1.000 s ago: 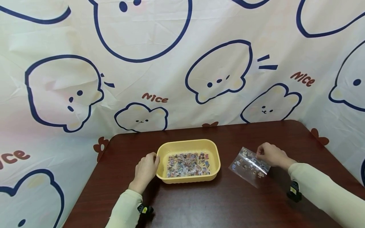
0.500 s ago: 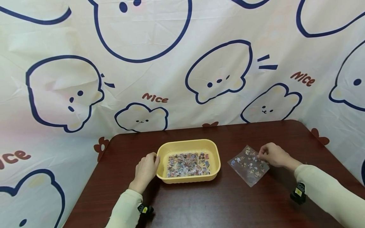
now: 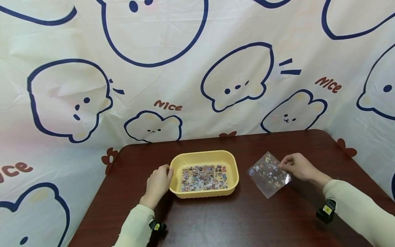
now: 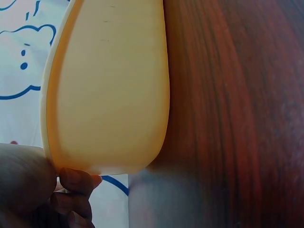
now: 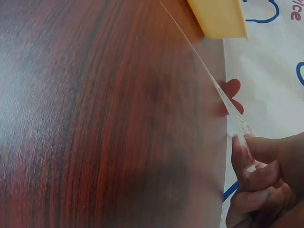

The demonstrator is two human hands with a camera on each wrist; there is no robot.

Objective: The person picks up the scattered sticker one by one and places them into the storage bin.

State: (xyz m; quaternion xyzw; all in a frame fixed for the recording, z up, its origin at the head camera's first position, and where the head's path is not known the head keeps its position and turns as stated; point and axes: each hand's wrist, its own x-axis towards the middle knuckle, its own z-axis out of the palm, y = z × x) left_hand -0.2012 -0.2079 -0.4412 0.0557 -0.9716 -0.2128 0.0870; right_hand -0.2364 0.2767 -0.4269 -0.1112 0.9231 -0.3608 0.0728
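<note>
My left hand grips the left rim of a yellow plastic tray, its thumb on the near side. The left wrist view shows the tray's outer wall with the curled fingers at its end. Inside the tray lies a spread of small colourful sticker-like pieces, too small to make out singly. To the tray's right, my right hand pinches a clear sticker sheet dotted with little coloured figures. Seen nearly edge-on in the right wrist view, this sheet sits between thumb and index finger, raised off the table.
The dark brown wooden table reaches back to a white patterned cloth with blue cartoon outlines. More cloth hangs at both sides. Each forearm wears a black wrist camera.
The sheet has gone from curved and glaring to flatter, its figures now plainer. My right hand has shifted slightly to the right. The left hand and tray have stayed in place.
</note>
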